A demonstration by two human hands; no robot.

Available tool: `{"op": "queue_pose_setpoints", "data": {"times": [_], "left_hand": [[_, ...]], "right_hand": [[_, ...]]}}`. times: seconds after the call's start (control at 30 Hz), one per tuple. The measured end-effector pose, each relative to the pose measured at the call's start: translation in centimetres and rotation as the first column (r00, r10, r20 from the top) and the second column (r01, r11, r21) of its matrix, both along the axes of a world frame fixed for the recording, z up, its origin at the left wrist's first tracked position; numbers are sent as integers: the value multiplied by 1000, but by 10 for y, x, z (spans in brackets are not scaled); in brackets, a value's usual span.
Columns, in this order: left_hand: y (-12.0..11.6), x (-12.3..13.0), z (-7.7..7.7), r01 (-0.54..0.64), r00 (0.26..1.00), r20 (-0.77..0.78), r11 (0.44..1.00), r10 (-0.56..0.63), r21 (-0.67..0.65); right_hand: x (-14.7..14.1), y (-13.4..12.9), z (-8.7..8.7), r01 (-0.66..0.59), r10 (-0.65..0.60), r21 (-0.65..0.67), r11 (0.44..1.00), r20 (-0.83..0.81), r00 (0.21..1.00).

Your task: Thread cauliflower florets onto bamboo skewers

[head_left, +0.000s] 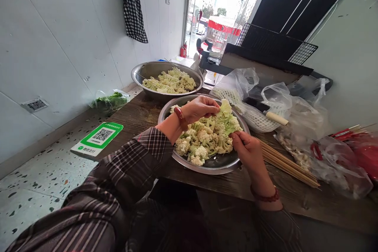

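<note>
Over the nearer metal basin [211, 170], my left hand [201, 109] is closed on a pale green cauliflower floret [226, 110], pinching it between thumb and fingers. My right hand [248, 150] is closed at the basin's right side, its fingertips against the lower florets of the same cluster. Whether a thin stick is also in the right hand's grip, I cannot tell. Loose cauliflower pieces [203, 136] fill much of the basin below. A bundle of bamboo skewers [288, 163] lies on the table just right of my right hand.
A second metal basin [138, 82] with cauliflower and a few skewers stands behind. White plastic baskets [256, 120], plastic bags [307, 114] and a wooden handle [277, 118] crowd the right. A green QR-code card [99, 138] lies at the wooden table's [138, 112] left edge.
</note>
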State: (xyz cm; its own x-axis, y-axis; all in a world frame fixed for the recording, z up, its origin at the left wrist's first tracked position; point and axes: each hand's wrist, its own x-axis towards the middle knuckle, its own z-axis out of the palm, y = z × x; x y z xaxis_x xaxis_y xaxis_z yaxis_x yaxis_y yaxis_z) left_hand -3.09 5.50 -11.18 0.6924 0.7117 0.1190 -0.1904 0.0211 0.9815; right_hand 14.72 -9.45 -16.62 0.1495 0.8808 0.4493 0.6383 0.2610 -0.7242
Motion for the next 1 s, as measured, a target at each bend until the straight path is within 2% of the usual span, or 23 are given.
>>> {"op": "queue_pose_setpoints", "data": {"times": [0.13, 0.37, 0.47, 0.63, 0.77, 0.87, 0.93, 1.0], "left_hand": [[3, -2, -1, 32, 999, -21, 999, -31, 44], [3, 2, -7, 43, 996, -78, 994, -35, 105], [-3, 7, -8, 32, 999, -11, 993, -31, 117], [-9, 10, -6, 3, 995, 97, 999, 1, -44], [-8, 8, -6, 26, 998, 61, 992, -18, -121], [-9, 8, -7, 114, 993, 30, 981, -111, -160], [-9, 9, -8, 176, 984, 55, 967, -169, -184], [-9, 10, -8, 184, 980, 112, 963, -164, -199]], "right_hand": [[1, 0, 0, -24, 20, -49, 999, -74, 997], [1, 2, 0, -54, 49, -40, 998, -111, 993], [-1, 3, -1, -57, 40, -66, 996, -239, 970], [-5, 4, 3, -65, 20, -89, 994, -432, 901], [-7, 3, 7, -69, 26, -83, 994, -442, 897], [-9, 2, 7, -64, 23, -81, 995, -432, 902], [-9, 2, 6, -75, 38, -72, 995, -420, 907], [-8, 2, 6, -93, 59, -64, 994, -402, 914]]}}
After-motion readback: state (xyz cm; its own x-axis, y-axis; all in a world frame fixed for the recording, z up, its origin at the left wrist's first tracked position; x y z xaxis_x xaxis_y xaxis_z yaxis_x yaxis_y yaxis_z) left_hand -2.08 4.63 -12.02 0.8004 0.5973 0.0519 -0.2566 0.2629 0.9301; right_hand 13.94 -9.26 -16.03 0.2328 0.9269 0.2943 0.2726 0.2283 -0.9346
